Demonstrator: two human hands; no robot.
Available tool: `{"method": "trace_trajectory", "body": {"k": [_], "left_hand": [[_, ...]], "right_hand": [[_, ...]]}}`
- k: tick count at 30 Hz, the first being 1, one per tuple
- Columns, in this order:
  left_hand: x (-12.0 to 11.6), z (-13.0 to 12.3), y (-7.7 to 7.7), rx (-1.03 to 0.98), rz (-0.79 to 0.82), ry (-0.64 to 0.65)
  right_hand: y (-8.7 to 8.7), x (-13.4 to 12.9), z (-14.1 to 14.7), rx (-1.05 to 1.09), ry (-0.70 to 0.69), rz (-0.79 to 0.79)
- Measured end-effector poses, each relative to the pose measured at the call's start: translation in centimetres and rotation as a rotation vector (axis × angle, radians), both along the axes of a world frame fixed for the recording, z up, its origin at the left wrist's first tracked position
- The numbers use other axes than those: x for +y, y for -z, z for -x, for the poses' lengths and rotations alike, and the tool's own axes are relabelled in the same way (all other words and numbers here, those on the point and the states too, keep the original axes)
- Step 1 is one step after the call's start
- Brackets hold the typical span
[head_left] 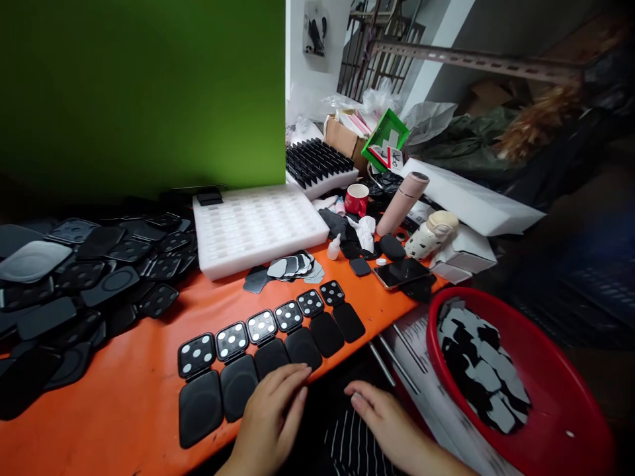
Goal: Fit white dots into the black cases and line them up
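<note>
I see my left hand [272, 413] lying flat, fingers loosely spread and holding nothing, its fingertips resting on the near edge of the row of black hinged pads [270, 347], at about the third and fourth pad from the left. That row runs diagonally across the orange worktop [129, 370], six pieces side by side, each with a dotted square upper half and a plain rounded lower half. My right hand [384, 416] sits just off the worktop's near edge, well to the right of the row, fingers relaxed and slightly curled, empty, over a striped cloth [352, 443]. Just right of that hand stands a red basin [546, 370] with black and grey flat pieces [483, 373] heaped inside. Beyond the row lies a small fan of grey pieces [290, 268], and behind it a white foam tray [255, 225]. A loose pile of black pads [74, 291] covers the worktop's left side. A phone [401, 272] lies far right.
</note>
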State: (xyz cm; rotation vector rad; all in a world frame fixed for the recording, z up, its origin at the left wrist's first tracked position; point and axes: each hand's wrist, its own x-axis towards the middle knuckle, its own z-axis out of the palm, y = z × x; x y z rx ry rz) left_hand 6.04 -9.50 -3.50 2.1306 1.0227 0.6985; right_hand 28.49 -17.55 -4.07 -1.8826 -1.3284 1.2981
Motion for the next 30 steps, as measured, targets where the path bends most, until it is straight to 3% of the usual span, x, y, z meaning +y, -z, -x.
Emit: {"method": "trace_trajectory", "body": {"k": [3,6,10,15,17,21,26,30], "left_hand": [[-1.0,-1.4,0.0,-0.05,0.073,0.083],[-1.4,-1.9,0.1,-0.067,0.115,0.108],[-1.8,-1.7,0.6,-0.077,0.148,0.097],[-2.3,-1.3,0.6,-0.077,0.137,0.078],[-2.2,-1.2,0.5,-0.075,0.129,0.076],[-2.1,-1.1,0.6,-0.075,0.125,0.078],[-1.9,-1.1,0.7,-0.089,0.137,0.082],[-2.0,-1.6,0.5,-0.107,0.135,0.082]], "right_hand": [[2.2,-1.3,1.7,0.116,0.107,0.038],[3.7,-0.2,2.4,0.333,0.28,0.116],[4.2,1.9,2.4,0.537,0.521,0.121],[4.3,3.4,2.4,0.59,0.572,0.078],[4.3,3.6,2.3,0.525,0.535,0.064],[3.0,3.0,0.0,0.195,0.306,0.058],[0.9,1.6,-5.2,-0.427,0.19,-0.218],[2.8,2.2,-5.6,-0.479,0.141,-0.134]]}}
